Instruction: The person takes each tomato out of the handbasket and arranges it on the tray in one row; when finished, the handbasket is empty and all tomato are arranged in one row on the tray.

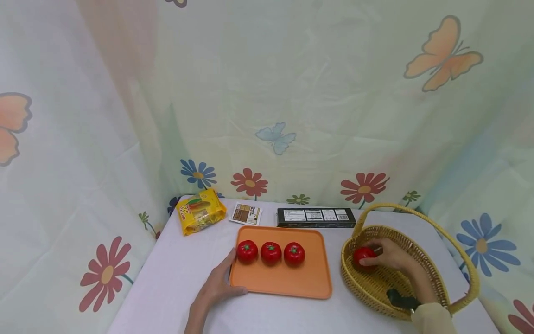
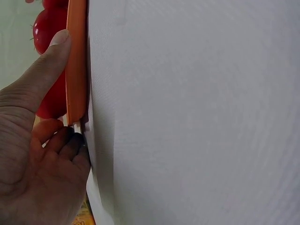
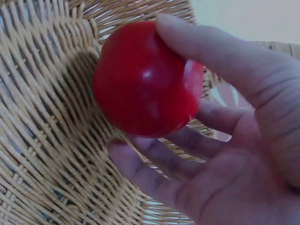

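An orange tray (image 1: 283,281) carries a row of three red tomatoes: a left one (image 1: 247,252), a middle one (image 1: 271,253) and a right one (image 1: 294,254). My left hand (image 1: 219,284) grips the tray's near left corner, thumb on the front rim and fingers along the left side; the left wrist view shows the thumb (image 2: 56,56) against the rim. Inside the wicker basket (image 1: 359,291) on the right, my right hand (image 1: 392,254) holds another red tomato (image 3: 145,82) between thumb and fingers. Its underside sits close to the woven wall; whether they touch I cannot tell.
Behind the tray lie a yellow snack bag (image 1: 201,211), a small brown-and-white packet (image 1: 246,214) and a long black box (image 1: 315,217). The basket's tall handle (image 1: 448,236) arches over its right side, above my right forearm. A flower-printed curtain (image 1: 292,93) encloses the white tabletop.
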Available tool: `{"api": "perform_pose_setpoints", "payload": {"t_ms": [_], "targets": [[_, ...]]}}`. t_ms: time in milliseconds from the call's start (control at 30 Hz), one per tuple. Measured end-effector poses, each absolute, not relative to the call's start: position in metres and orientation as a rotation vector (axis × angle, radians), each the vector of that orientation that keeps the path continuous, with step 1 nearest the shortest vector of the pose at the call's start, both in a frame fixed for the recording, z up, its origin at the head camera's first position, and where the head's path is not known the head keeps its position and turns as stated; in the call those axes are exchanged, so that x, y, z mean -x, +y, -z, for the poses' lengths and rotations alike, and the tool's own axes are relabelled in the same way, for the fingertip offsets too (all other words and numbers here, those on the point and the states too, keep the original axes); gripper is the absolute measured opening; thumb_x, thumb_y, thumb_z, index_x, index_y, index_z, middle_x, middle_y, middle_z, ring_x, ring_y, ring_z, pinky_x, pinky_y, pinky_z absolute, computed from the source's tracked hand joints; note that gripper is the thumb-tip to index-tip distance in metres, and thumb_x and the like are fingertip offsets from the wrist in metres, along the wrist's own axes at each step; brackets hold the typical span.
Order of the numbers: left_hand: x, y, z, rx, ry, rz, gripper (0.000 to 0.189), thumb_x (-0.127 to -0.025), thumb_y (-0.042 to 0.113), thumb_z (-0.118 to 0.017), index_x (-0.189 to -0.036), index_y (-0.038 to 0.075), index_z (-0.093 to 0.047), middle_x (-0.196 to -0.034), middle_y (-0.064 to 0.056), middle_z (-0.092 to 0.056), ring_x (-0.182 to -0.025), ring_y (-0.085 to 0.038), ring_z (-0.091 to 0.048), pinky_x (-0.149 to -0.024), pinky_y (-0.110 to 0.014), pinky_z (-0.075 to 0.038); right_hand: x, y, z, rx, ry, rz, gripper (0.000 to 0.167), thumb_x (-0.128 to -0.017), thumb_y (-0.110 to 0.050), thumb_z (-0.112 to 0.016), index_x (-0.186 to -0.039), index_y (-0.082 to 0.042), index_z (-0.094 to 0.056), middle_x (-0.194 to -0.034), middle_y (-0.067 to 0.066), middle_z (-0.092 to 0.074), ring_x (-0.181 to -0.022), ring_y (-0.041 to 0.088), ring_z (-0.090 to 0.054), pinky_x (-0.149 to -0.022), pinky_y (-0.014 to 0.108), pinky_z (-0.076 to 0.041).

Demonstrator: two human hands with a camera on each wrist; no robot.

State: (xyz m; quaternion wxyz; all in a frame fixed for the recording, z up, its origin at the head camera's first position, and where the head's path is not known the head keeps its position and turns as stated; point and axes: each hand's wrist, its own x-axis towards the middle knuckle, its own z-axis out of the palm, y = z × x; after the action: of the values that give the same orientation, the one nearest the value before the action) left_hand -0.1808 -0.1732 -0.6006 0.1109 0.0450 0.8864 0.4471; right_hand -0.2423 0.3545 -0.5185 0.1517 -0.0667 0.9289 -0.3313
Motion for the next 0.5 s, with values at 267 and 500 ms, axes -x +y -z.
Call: {"api": "perform_pose_setpoints", "payload": {"t_ms": [267, 500], "targets": [[0.181, -0.173, 0.600, -0.129, 2.604, -1.315, 0.129, -0.071, 0.044, -0.102, -0.172, 0.012, -0.028, -0.175, -0.012, -0.034, -0.161, -0.041, -0.031, -0.127, -0.064, -0.034, 0.233, 0.350, 0.505, 0.248, 2.578, 1.072, 0.060, -0.093, -0.023, -0.085, -0.137, 0.011, -0.063, -0.127, 0.024, -0.068, -0.106, 0.030, -0.066, -0.083, 0.036, -0.064], [0.180, -0.173, 0.602, -0.130, 2.598, -1.325, 0.129, -0.071, 0.043, -0.102, -0.172, 0.013, -0.028, -0.175, -0.011, -0.033, -0.162, -0.040, -0.030, -0.128, -0.063, -0.032, 0.223, 0.348, 0.502, 0.322, 2.584, 1.128, 0.057, -0.092, -0.023, -0.085, -0.135, 0.007, -0.062, -0.126, 0.019, -0.068, -0.110, 0.031, -0.064, -0.082, 0.030, -0.062]]}}
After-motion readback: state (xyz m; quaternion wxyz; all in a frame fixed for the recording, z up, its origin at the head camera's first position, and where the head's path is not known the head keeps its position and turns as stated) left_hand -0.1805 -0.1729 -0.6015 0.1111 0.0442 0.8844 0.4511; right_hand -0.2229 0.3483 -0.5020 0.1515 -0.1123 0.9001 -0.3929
